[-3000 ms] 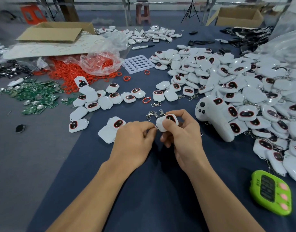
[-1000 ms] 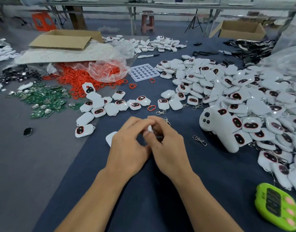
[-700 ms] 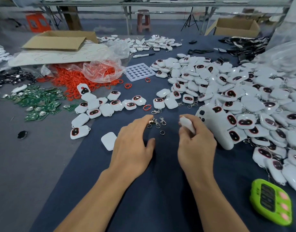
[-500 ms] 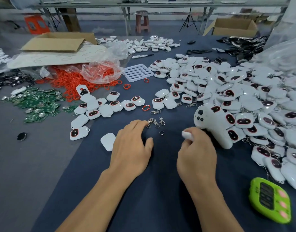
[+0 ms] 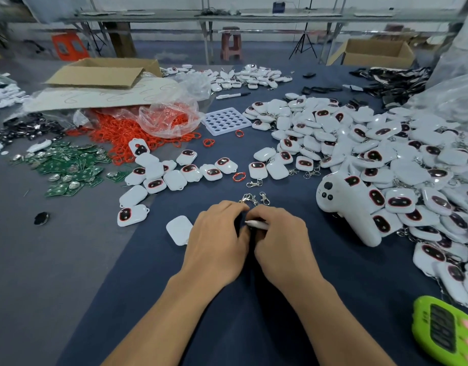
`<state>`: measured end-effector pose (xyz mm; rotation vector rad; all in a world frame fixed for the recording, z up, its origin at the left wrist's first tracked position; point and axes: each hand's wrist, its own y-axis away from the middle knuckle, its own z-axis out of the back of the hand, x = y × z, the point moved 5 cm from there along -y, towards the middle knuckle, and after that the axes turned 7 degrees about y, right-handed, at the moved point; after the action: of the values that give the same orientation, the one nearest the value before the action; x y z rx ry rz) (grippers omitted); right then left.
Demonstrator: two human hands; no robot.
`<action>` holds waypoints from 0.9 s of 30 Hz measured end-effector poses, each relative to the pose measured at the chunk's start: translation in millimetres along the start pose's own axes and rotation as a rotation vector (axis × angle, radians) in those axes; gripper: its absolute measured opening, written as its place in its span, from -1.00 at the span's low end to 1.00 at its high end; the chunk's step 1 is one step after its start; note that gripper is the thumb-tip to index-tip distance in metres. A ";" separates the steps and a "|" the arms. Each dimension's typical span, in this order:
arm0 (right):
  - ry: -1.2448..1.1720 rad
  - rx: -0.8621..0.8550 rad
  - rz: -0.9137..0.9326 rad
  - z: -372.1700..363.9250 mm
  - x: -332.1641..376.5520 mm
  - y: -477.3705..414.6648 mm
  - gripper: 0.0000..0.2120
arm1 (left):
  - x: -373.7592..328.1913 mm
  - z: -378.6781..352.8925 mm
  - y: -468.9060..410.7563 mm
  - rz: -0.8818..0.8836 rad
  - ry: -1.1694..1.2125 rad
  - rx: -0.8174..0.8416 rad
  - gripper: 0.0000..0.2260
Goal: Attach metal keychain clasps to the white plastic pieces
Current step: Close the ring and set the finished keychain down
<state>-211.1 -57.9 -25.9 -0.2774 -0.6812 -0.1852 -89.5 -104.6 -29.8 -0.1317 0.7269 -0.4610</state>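
Blue desk (image 5: pixel 341 291), cluttered. Our right hand (image 5: pixel 283 241) pinches a white piece (image 5: pixel 258 224) at centre frame, long axis left-right. Left hand (image 5: pixel 217 241) meets it, grip unclear. Loose clasps (image 5: pixel 252 199) just above, nearest the left hand.

No legible text anywhere on the bench.

The green timer (image 5: pixel 444 330) has a dark display, but any digits on it are too blurred to read. The cardboard sheet (image 5: pixel 108 97) carries pen-drawn loops, which seem to be outlines rather than letters. The marker (image 5: pixel 233 95) is too small to show any print on its barrel. The white pieces (image 5: pixel 400 200) show only dark red-rimmed ovals, with no wording on them. The white controller (image 5: pixel 344 207) has black buttons and a tiny mark beside them that cannot be made out. The cardboard boxes (image 5: pixel 373 52) show plain faces.
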 end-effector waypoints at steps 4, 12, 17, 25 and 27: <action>-0.036 -0.039 0.028 2.8 -0.8 -7.0 -0.71 | -0.4 0.4 -2.1 -0.002 0.012 -0.007 -0.87; -0.527 -0.118 -0.166 14.6 -25.9 -11.8 -0.73 | -5.7 2.8 0.1 0.009 0.209 0.055 -0.80; -0.661 -0.099 -0.166 14.0 -25.1 -9.5 -0.74 | 2.4 12.4 1.1 0.065 0.411 -0.032 -0.91; -0.487 -0.111 -0.216 12.0 -22.2 -0.4 -0.80 | 3.9 21.5 5.5 0.142 0.540 -0.129 -0.74; -0.421 -0.115 -0.165 12.6 -14.8 2.4 -0.84 | 2.1 22.2 5.7 0.137 0.548 -0.123 -0.71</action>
<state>-229.3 -50.5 -26.5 -0.3752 -1.1142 -0.3294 -71.3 -101.4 -16.1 -0.0693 1.2952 -0.3206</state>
